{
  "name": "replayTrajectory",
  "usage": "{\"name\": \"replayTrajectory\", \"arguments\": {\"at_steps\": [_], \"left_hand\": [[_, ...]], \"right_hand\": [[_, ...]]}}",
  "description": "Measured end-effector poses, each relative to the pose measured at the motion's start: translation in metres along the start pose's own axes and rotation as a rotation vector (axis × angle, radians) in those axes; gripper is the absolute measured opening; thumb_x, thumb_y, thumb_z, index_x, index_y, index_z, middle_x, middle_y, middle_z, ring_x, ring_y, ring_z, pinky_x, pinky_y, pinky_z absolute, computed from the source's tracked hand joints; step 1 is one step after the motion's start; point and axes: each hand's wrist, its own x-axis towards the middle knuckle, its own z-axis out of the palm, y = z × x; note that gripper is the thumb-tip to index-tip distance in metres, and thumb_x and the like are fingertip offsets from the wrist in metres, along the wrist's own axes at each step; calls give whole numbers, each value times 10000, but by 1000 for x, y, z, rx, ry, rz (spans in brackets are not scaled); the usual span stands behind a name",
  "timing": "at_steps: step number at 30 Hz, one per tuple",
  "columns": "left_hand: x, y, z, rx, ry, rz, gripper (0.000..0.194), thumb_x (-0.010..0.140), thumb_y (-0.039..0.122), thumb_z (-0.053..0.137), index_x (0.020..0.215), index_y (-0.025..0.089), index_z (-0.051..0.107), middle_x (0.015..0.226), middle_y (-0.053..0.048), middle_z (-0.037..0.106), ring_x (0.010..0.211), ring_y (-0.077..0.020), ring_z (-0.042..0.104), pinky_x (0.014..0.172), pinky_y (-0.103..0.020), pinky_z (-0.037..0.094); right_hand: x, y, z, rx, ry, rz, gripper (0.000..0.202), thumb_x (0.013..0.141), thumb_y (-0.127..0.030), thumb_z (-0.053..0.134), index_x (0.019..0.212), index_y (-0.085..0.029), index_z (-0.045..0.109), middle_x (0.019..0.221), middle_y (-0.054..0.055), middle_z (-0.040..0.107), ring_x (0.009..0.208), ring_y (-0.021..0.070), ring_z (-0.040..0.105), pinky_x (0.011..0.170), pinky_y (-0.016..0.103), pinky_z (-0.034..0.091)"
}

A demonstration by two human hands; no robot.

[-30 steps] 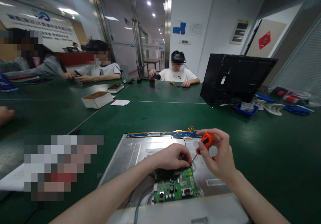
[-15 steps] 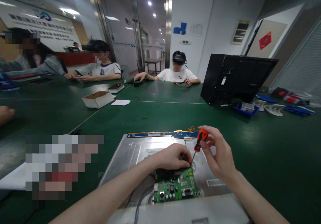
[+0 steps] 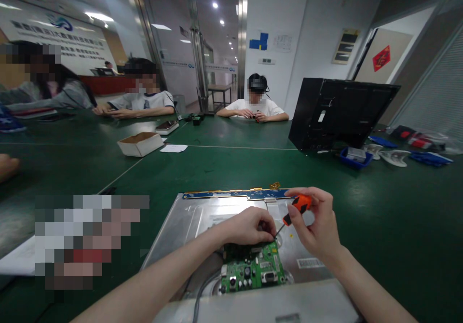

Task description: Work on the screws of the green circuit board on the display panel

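An orange and black screwdriver (image 3: 299,206) is gripped in my right hand (image 3: 318,222), tilted, its tip at the upper right corner of a green circuit board (image 3: 253,267). My left hand (image 3: 251,224) is closed at that same corner, its fingertips beside the screwdriver tip; anything pinched there is too small to make out. The board sits on a silver metal panel (image 3: 173,231), partly under my left hand. A narrow blue board (image 3: 231,195) runs along the panel's far edge. A grey cable (image 3: 202,289) curves left of the green board.
A black monitor (image 3: 340,113) stands at the back right, near a blue tray (image 3: 356,158). An open white box (image 3: 140,144) and a paper slip (image 3: 174,148) lie at the back left of the green table (image 3: 224,166). Several people sit around it.
The screwdriver handle has tilted lower and to the right as my right hand shifted. My left hand has stayed put. The person opposite has brought both hands together.
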Motion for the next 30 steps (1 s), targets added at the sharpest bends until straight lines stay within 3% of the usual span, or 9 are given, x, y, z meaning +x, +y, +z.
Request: {"name": "replayTrajectory", "arguments": {"at_steps": [6, 11, 19, 30], "left_hand": [[0, 1, 1, 5, 7, 10, 72, 791, 113, 733, 831, 165, 762, 750, 13, 695, 679, -138, 611, 643, -214, 460], [-1, 2, 0, 4, -1, 13, 68, 792, 103, 725, 814, 162, 749, 735, 15, 680, 675, -141, 618, 644, -217, 461], [-1, 3, -1, -2, -5, 10, 78, 789, 96, 736, 827, 162, 751, 787, 2, 708, 711, -146, 619, 685, -226, 473], [0, 2, 0, -8, 4, 13, 68, 785, 96, 743, 798, 162, 745, 722, 24, 660, 667, -134, 595, 670, -225, 452]], "right_hand": [[6, -3, -3, -61, -38, -63, 306, 1029, -182, 523, 1325, -260, 529, 1117, 92, 648, 746, 159, 684, 551, 263, 595], [8, -5, -4, -76, -73, -76, 366, 1042, -154, 477, 1376, -284, 545, 1155, 90, 697, 746, 162, 710, 556, 267, 604], [1, 0, 2, 8, 29, -33, 367, 971, -251, 685, 1257, -271, 455, 1067, 63, 731, 640, 143, 701, 484, 230, 569], [5, -2, -1, -26, -63, -59, 291, 1039, -163, 523, 1320, -239, 511, 1107, 84, 659, 692, 126, 687, 532, 230, 587]]}}
